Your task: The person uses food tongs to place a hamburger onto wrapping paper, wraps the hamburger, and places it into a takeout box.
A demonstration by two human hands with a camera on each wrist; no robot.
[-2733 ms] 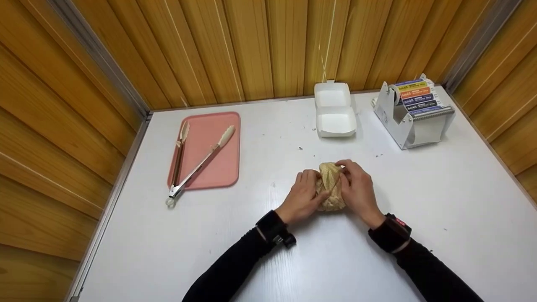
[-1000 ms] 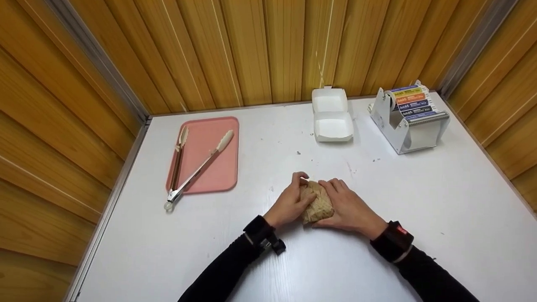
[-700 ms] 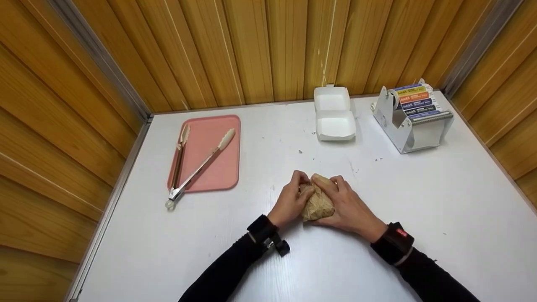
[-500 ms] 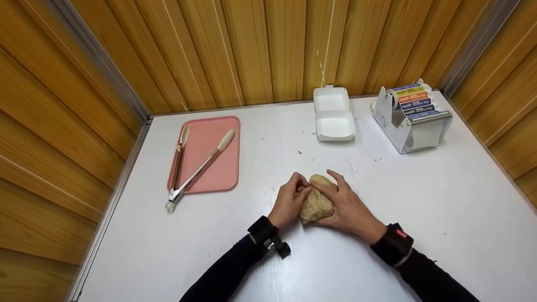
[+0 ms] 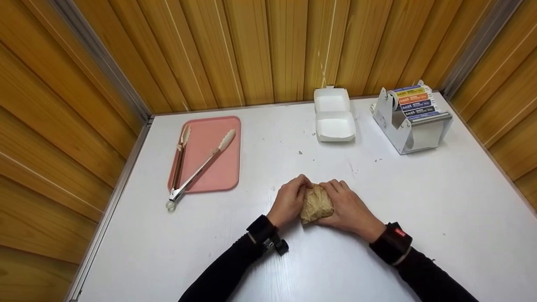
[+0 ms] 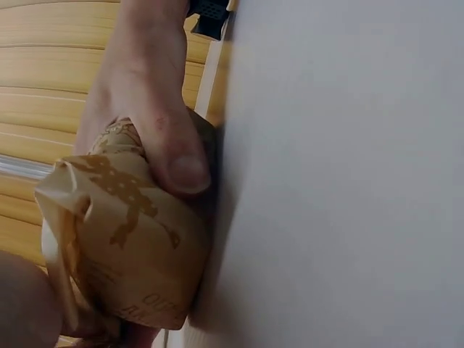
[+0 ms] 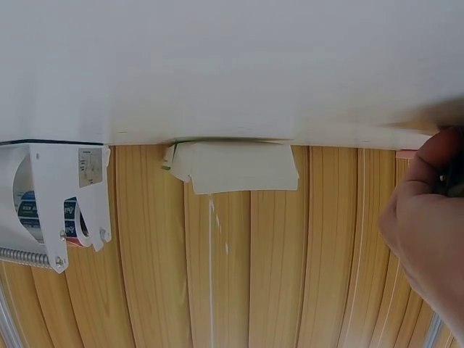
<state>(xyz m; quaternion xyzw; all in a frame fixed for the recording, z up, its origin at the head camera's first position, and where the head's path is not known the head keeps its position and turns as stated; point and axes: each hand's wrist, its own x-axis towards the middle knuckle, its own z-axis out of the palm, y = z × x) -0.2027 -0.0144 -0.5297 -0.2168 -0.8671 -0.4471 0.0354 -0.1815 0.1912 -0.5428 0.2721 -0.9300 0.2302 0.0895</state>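
A bundle wrapped in crumpled brown paper (image 5: 317, 204) sits between both hands over the white table. My left hand (image 5: 288, 202) grips its left side with bent fingers. Round the right side curls my right hand (image 5: 350, 209), its thumb at the near edge and its fingers over the far end. The left wrist view shows printed marks on the paper bundle (image 6: 141, 239), with a gathered fold at its left and the right hand (image 6: 156, 109) pressing a thumb to it. What the paper encloses is hidden.
Tongs (image 5: 201, 166) lie across a pink tray (image 5: 228, 176) at the left. A white clamshell box (image 5: 334, 126) stands open at the back, left of a metal label dispenser (image 5: 405, 136). Small crumbs (image 5: 300, 152) dot the table.
The paper bundle has moved left and nearer the body, and has been turned. Half a second ago a pale end stuck out at its far side; the right fingers now lie folded over there.
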